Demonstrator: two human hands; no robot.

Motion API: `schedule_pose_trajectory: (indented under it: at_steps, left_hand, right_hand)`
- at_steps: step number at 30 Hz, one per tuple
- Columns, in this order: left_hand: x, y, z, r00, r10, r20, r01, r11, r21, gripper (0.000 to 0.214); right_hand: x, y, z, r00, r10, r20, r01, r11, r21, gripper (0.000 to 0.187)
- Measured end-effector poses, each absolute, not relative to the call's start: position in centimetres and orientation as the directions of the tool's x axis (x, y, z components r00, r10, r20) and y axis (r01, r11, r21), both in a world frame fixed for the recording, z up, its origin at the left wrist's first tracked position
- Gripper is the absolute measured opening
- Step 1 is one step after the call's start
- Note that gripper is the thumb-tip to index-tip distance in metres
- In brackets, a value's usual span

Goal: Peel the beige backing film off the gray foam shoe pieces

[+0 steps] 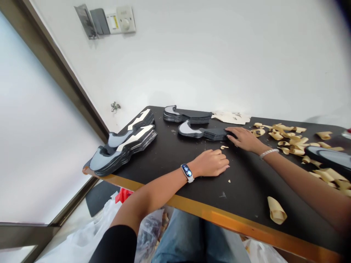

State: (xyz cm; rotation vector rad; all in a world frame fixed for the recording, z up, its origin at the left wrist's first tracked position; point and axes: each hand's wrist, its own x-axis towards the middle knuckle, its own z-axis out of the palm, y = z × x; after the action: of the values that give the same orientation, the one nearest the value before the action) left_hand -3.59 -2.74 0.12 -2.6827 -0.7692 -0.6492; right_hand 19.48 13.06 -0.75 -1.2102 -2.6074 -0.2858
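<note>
My right hand (244, 138) rests at the right end of a stack of dark grey cut pieces (216, 133), fingers stretched out and apart, fingertips touching the stack's end. The pieces look like shoe-upper parts, each with a light grey curved tip on the left. On the black tabletop (175, 160) lies my left hand (210, 163), palm down and fingers curled closed; nothing shows in it. A small curled scrap (224, 147) is just beyond the left hand. Behind the nearer stack stands a second stack of similar pieces (189, 116).
Two more stacks (137, 140) with white strips on top lie at the table's left end. A cream sheet (231, 117) is by the wall. Curled tan peelings (293, 138) cover the right side around a dark and grey piece (329, 157). One peeling (276, 211) sits near the front edge.
</note>
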Motion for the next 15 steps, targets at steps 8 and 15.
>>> schedule_pose_trajectory:
  at_steps: [8,15]
  left_hand:
    - [-3.7,-2.5,0.1,0.730,0.505,0.460,0.584,-0.811,-0.037,0.034]
    - [-3.8,-2.7,0.8,0.711,0.528,0.464,0.597,-0.802,-0.001,0.035]
  right_hand:
    - [19.1,15.2,1.6,-0.659,0.730,0.181,0.747,0.663,0.052,0.053]
    - [18.1,12.2,4.5,-0.718,0.609,0.336,0.676,0.726,0.128,0.051]
